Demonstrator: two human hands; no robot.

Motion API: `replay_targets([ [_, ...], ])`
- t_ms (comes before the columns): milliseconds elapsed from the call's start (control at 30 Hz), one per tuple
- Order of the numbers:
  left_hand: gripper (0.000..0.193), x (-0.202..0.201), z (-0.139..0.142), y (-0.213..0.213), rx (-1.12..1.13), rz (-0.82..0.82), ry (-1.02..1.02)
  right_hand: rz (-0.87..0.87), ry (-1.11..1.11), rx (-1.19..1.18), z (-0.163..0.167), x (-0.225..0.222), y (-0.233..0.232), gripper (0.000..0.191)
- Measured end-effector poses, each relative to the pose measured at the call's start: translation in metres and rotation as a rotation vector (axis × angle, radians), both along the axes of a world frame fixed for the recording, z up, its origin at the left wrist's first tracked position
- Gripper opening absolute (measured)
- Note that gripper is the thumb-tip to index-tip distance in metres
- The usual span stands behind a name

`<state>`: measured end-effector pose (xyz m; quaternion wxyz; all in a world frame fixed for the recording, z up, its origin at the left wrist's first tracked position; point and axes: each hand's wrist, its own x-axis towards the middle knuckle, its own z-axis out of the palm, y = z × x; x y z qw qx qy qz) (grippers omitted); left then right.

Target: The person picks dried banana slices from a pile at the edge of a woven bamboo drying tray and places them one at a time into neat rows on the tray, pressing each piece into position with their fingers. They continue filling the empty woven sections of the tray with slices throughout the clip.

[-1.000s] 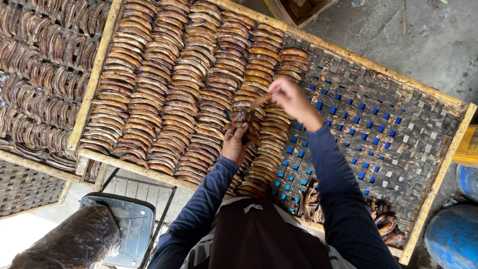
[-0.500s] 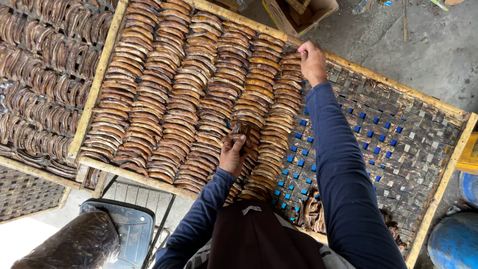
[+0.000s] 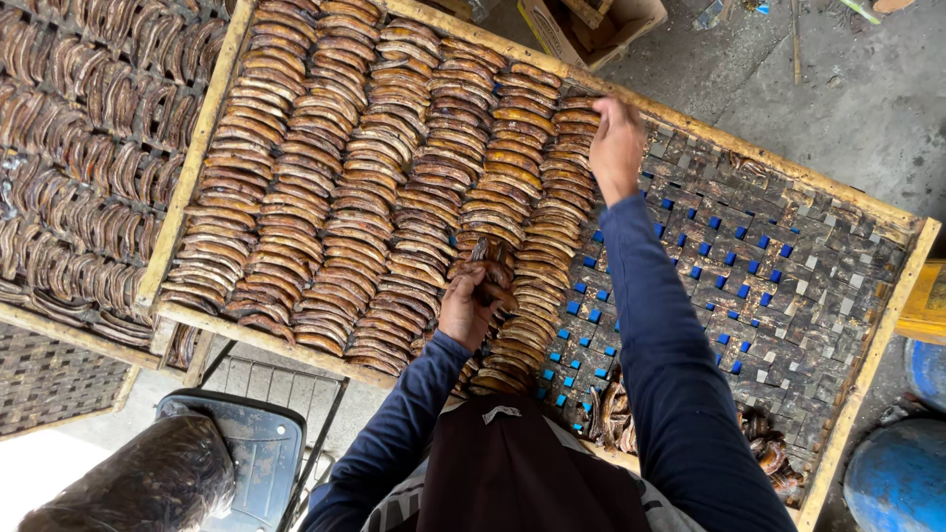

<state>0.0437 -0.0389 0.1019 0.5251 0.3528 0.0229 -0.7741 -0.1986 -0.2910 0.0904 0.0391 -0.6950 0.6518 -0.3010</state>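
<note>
Brown banana slices (image 3: 490, 264) upright in left hand (image 3: 463, 313).

The left hand (image 3: 465, 313) clutched a few brown banana slices (image 3: 490, 264) above the wooden drying tray (image 3: 892, 286), while the right hand (image 3: 617, 148) touched the far end of the last row (image 3: 552, 227), beside bare woven mesh (image 3: 788, 286).

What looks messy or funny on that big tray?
Most brown slices lie in neat overlapping rows. Odd bit: loose clumps piled untidily at the near edge of the woven tray, not in rows. The left hand holds several more.
</note>
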Motion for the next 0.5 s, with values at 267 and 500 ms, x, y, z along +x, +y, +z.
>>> replay_targets([
  [267, 0.014, -0.002, -0.019, -0.010, 0.012, 0.062, 0.033, 0.755, -0.518, 0.610, 0.074, 0.058, 0.156, 0.026],
  [500, 0.019, -0.014, -0.028, -0.001, -0.064, 0.063, -0.016, 0.553, -0.443, 0.547, 0.095, 0.078, 0.178, 0.037],
])
